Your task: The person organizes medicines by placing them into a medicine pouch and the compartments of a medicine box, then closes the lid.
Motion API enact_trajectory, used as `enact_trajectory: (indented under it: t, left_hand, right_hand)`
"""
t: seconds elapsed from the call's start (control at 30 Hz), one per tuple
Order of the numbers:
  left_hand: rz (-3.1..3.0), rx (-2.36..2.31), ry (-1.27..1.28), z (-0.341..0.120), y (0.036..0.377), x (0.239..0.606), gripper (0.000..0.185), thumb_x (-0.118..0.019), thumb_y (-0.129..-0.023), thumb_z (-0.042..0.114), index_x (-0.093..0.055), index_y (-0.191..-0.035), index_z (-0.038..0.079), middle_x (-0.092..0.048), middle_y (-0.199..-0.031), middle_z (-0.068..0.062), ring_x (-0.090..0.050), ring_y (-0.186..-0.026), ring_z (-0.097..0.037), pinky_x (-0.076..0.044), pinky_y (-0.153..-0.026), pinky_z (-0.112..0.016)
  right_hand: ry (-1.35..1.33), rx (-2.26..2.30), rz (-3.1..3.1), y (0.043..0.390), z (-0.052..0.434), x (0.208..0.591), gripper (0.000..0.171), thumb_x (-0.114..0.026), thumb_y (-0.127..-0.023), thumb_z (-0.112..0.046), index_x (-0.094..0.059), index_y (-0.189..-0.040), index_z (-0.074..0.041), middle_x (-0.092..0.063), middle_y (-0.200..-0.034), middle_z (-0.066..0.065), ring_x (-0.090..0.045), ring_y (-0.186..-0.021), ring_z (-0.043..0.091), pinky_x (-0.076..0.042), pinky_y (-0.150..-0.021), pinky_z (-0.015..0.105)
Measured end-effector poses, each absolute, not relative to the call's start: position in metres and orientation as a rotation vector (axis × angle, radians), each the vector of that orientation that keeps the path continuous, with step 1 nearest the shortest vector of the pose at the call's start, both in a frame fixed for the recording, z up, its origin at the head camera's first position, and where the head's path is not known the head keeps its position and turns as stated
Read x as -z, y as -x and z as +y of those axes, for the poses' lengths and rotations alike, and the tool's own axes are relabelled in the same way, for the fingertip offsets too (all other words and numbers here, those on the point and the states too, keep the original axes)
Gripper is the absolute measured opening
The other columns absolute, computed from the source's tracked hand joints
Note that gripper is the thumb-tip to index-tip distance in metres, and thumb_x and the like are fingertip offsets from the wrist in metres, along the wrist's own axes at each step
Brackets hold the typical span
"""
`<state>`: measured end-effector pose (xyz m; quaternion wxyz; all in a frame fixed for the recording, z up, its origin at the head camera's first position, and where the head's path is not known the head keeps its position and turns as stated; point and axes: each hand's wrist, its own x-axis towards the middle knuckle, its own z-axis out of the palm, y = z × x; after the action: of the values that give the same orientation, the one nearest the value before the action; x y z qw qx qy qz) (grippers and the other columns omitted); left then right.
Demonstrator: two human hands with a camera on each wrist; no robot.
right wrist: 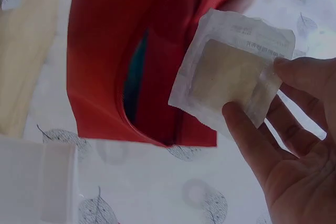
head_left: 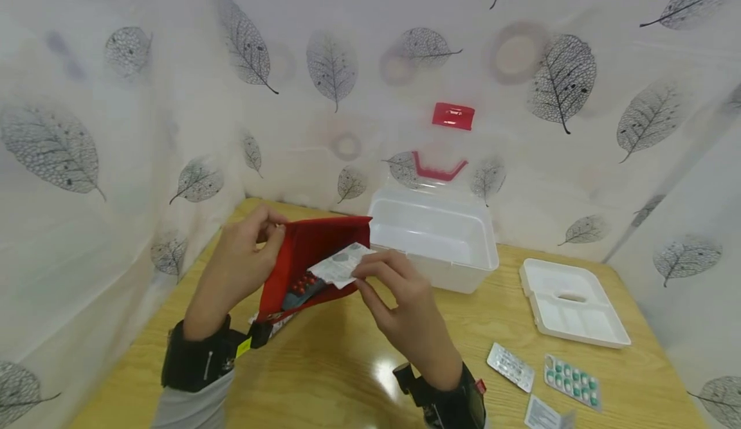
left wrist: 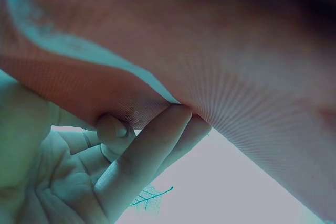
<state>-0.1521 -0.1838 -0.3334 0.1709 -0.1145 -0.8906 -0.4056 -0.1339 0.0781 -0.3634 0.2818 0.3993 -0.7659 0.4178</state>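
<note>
My left hand [head_left: 246,255] holds a red pouch [head_left: 312,255] open above the wooden table, thumb and fingers pinching its top edge; the left wrist view shows the fingers [left wrist: 152,150] pressed against the red fabric [left wrist: 220,77]. Inside the pouch lies a blister pack with red pills [head_left: 303,285]. My right hand [head_left: 393,287] pinches a white square sachet [head_left: 341,264] at the pouch mouth. In the right wrist view the sachet [right wrist: 231,77] sits between thumb and fingers beside the pouch opening [right wrist: 136,77].
An open white plastic box [head_left: 434,236] with a red handle stands behind the pouch. A white inner tray [head_left: 570,303] lies to its right. Near the front right lie a silver blister pack [head_left: 509,366], a green-pill blister pack [head_left: 572,381] and another sachet [head_left: 544,414].
</note>
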Motion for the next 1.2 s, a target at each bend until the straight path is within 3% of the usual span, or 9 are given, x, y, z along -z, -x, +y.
enact_trajectory:
  t: [0.1,0.33,0.53,0.73,0.9,1.07,1.2]
  left_hand:
    - [-2.526,1.153,0.335,-0.184,0.152,0.334,0.013,-0.052,-0.102,0.01,-0.064,-0.109,0.008,-0.066,-0.078,-0.001,-0.062,-0.073,-0.017,-0.055,-0.08,-0.045]
    - [-2.531,1.141,0.349,-0.182,0.154,0.334,0.013,-0.053,-0.102,0.01,-0.064,-0.108,0.008,-0.067,-0.076,0.0,-0.063,-0.076,-0.018,-0.055,-0.078,-0.044]
    - [-2.521,1.154,0.359,-0.181,0.156,0.335,0.012,-0.053,-0.101,0.007,-0.064,-0.107,0.007,-0.067,-0.076,-0.001,-0.062,-0.076,-0.019,-0.053,-0.076,-0.041]
    - [-2.524,1.18,0.362,-0.18,0.157,0.336,0.012,-0.053,-0.101,0.008,-0.064,-0.108,0.008,-0.066,-0.077,-0.002,-0.062,-0.077,-0.019,-0.056,-0.082,-0.047]
    - [-2.528,1.179,0.343,-0.182,0.155,0.338,0.013,-0.053,-0.101,0.009,-0.064,-0.108,0.008,-0.066,-0.077,-0.001,-0.061,-0.076,-0.019,-0.056,-0.084,-0.05]
    - [-2.523,1.195,0.297,-0.186,0.155,0.337,0.014,-0.052,-0.102,0.012,-0.064,-0.11,0.009,-0.065,-0.077,-0.002,-0.065,-0.077,-0.02,-0.054,-0.089,-0.051]
    - [-2.489,1.175,0.251,-0.192,0.156,0.336,0.015,-0.053,-0.102,0.011,-0.065,-0.111,0.009,-0.065,-0.077,-0.004,-0.068,-0.082,-0.024,-0.053,-0.087,-0.05]
  right_hand:
    - [-1.093,-1.09,-2.066,0.137,0.068,0.372,0.019,-0.075,-0.09,-0.003,-0.07,-0.106,-0.011,-0.065,-0.113,0.002,-0.062,-0.112,0.019,-0.049,-0.1,0.028]
    - [-1.163,-0.994,-2.193,0.147,0.052,0.387,0.034,-0.068,-0.093,0.001,-0.065,-0.127,-0.006,-0.06,-0.131,0.008,-0.051,-0.138,0.029,-0.04,-0.114,0.035]
    - [-1.113,-1.031,-2.218,0.15,0.059,0.389,0.029,-0.066,-0.093,0.002,-0.067,-0.12,-0.007,-0.06,-0.127,0.007,-0.048,-0.14,0.032,-0.04,-0.114,0.038]
    - [-1.087,-0.995,-2.242,0.148,0.058,0.389,0.02,-0.065,-0.094,-0.003,-0.07,-0.113,-0.008,-0.062,-0.119,0.002,-0.058,-0.115,0.017,-0.05,-0.096,0.027]
    - [-1.052,-1.073,-2.197,0.142,0.054,0.392,0.014,-0.064,-0.091,-0.004,-0.07,-0.102,-0.012,-0.062,-0.095,-0.006,-0.056,-0.086,0.007,-0.049,-0.075,0.018]
    - [-1.023,-1.127,-2.145,0.139,0.052,0.397,0.015,-0.062,-0.084,-0.003,-0.066,-0.09,-0.016,-0.045,-0.062,-0.011,-0.037,-0.056,-0.003,-0.028,-0.051,0.011]
    - [-1.044,-1.124,-2.091,0.141,0.05,0.401,0.015,-0.061,-0.078,-0.003,-0.062,-0.084,-0.017,-0.035,-0.055,-0.01,-0.024,-0.052,-0.006,-0.017,-0.048,0.013]
